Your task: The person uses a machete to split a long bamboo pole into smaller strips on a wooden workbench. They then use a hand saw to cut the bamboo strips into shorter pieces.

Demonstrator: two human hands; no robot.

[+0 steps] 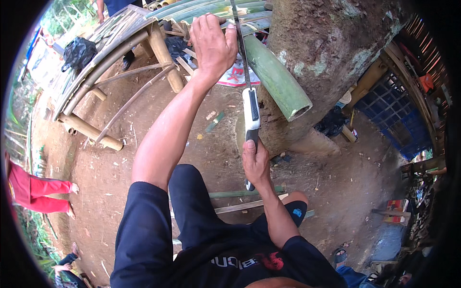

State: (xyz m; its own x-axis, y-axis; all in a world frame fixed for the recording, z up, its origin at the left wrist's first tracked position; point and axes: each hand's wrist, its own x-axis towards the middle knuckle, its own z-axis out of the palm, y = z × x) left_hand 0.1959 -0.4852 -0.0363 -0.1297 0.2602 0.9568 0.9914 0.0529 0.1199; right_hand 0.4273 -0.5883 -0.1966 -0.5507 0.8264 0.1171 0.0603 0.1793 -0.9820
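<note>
A handsaw with a white and black handle is gripped in my right hand, its thumb along the handle's lower part. The long thin blade points away from me, toward the top of the view. Just left of the blade is my left hand, its fingers curled over and its thumb close to the metal. What lies under those fingers is hidden. Right of the blade, a thick green bamboo pole slants down with its hollow cut end toward me. Whether the teeth touch the bamboo cannot be made out.
A big tree trunk stands right of the pole. At left is a bamboo bench with a black plastic bag on it. Bamboo strips lie by my legs. A person in red trousers is far left; a blue crate is at right.
</note>
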